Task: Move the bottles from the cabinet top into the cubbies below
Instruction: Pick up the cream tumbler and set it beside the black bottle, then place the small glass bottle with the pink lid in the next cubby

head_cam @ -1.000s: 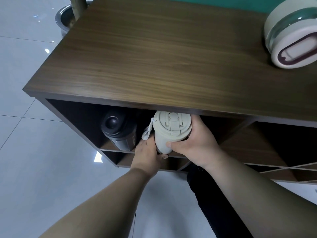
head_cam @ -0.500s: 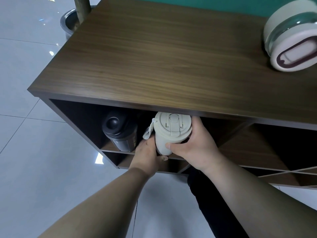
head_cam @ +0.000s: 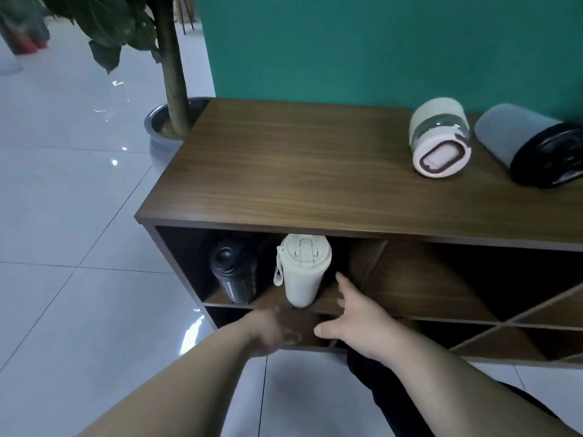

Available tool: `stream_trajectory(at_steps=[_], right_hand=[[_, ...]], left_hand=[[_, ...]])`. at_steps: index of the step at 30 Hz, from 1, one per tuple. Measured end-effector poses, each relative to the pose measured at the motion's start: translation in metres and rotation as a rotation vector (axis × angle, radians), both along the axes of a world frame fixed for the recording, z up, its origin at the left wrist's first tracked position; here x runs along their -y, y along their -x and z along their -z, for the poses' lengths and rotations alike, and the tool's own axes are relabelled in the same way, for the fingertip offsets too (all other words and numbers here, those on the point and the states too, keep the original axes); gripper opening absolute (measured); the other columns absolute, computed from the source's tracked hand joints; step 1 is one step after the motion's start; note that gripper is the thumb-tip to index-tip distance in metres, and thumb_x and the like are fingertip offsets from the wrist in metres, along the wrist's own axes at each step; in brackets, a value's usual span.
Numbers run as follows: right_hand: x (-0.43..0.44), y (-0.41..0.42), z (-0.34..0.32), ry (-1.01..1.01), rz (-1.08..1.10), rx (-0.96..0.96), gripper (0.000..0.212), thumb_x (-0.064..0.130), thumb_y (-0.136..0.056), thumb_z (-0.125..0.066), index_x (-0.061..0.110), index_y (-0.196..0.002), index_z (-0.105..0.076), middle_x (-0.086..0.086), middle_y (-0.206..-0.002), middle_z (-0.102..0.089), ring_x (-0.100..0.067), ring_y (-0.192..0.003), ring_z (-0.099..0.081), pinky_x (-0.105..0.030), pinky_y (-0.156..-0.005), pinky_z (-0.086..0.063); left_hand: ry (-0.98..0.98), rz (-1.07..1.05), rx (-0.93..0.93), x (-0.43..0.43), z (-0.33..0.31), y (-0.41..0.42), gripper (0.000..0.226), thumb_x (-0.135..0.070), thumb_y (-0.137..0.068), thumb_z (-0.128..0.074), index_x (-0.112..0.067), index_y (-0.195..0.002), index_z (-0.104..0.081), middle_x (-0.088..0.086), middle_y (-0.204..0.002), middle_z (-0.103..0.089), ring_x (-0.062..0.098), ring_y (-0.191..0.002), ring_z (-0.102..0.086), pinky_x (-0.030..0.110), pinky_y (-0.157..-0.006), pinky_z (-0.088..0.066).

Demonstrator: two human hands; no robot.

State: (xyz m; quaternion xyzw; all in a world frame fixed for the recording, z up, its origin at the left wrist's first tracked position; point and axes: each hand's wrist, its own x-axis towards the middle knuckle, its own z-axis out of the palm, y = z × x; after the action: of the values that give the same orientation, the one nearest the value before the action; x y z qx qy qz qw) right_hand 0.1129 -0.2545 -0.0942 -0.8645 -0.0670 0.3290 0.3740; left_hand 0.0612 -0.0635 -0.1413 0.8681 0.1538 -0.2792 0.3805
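Both my hands, left hand (head_cam: 274, 331) and right hand (head_cam: 353, 323), are empty, fingers spread. The white bottle (head_cam: 302, 272) stands near the shelf edge; a bump could tip it.

You are in what looks like a home or office lounge: glossy pale floor tiles (head_cam: 63, 247), a teal wall (head_cam: 378, 48), and a potted plant (head_cam: 172, 89) in a grey pot beside a low wood-veneer cabinet (head_cam: 299, 171) with open cubbies, some crossed by diagonal dividers. Drinking bottles sit on and inside it.
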Motion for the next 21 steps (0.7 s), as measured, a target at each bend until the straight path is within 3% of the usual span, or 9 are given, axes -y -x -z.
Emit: stream_trajectory(at_steps=[3,6,10,13,16,18,21], right_hand=[[0.022,0.014,-0.021,0.003,-0.013,0.049,0.091,0.024,-0.073,-0.074,0.034,-0.154,-0.035,0.004,-0.147,-0.051,-0.010,-0.123,-0.053,-0.024,-0.101,-0.043],[0.047,0.032,-0.046,-0.044,0.070,0.197,0.052,0.011,-0.085,-0.065,0.029,-0.134,-0.060,0.011,-0.130,-0.064,-0.006,-0.122,-0.058,-0.024,-0.104,-0.042],[0.082,0.053,-0.083,-0.155,0.275,0.362,0.027,0.009,-0.091,-0.065,0.032,-0.104,-0.072,0.013,-0.103,-0.074,0.002,-0.097,-0.067,-0.025,-0.095,-0.051],[0.097,0.053,-0.114,-0.270,0.448,0.502,0.027,0.006,-0.092,-0.065,0.032,-0.097,-0.070,0.009,-0.101,-0.073,0.004,-0.089,-0.067,-0.016,-0.085,-0.050],[0.097,0.026,-0.135,-0.263,0.534,0.674,0.026,0.017,-0.090,-0.070,0.032,-0.111,-0.066,0.008,-0.114,-0.067,-0.002,-0.103,-0.063,-0.021,-0.091,-0.048],[0.087,0.002,-0.144,-0.180,0.552,0.761,0.048,0.030,-0.086,-0.074,0.028,-0.130,-0.056,0.006,-0.128,-0.057,-0.009,-0.116,-0.057,-0.029,-0.099,-0.046],[0.061,-0.041,-0.148,-0.081,0.632,0.775,0.093,0.052,-0.075,-0.078,0.021,-0.150,-0.032,-0.002,-0.149,-0.040,-0.020,-0.137,-0.042,-0.044,-0.111,-0.039]], left_hand=[[-0.009,0.048,-0.013,0.010,-0.045,0.017,0.041,-0.049,-0.091,-0.065,-0.030,-0.127,-0.067,-0.007,-0.118,-0.068,0.012,-0.098,-0.062,0.028,-0.088,-0.054],[0.106,-0.124,0.170,0.029,-0.079,0.029,0.043,-0.048,-0.091,-0.067,-0.026,-0.128,-0.065,-0.003,-0.121,-0.069,0.014,-0.108,-0.065,0.028,-0.094,-0.052],[0.329,-0.222,0.382,0.055,-0.110,0.042,0.026,-0.040,-0.093,-0.070,-0.032,-0.118,-0.071,-0.013,-0.105,-0.073,0.008,-0.101,-0.067,0.021,-0.089,-0.049],[0.468,-0.289,0.453,0.063,-0.115,0.039,0.016,-0.034,-0.092,-0.072,-0.034,-0.108,-0.073,-0.012,-0.090,-0.074,0.015,-0.095,-0.071,0.028,-0.092,-0.052],[0.446,-0.263,0.488,0.068,-0.112,0.029,0.012,-0.028,-0.095,-0.071,-0.033,-0.106,-0.073,-0.003,-0.099,-0.075,-0.002,-0.082,-0.065,0.008,-0.076,-0.046],[0.407,-0.204,0.519,0.068,-0.110,0.025,0.012,-0.030,-0.096,-0.070,-0.034,-0.106,-0.074,-0.007,-0.098,-0.075,-0.010,-0.078,-0.062,0.003,-0.071,-0.044],[0.384,-0.138,0.518,0.065,-0.103,0.015,0.009,-0.034,-0.096,-0.069,-0.038,-0.103,-0.073,-0.020,-0.089,-0.072,-0.006,-0.086,-0.065,0.008,-0.075,-0.043]])
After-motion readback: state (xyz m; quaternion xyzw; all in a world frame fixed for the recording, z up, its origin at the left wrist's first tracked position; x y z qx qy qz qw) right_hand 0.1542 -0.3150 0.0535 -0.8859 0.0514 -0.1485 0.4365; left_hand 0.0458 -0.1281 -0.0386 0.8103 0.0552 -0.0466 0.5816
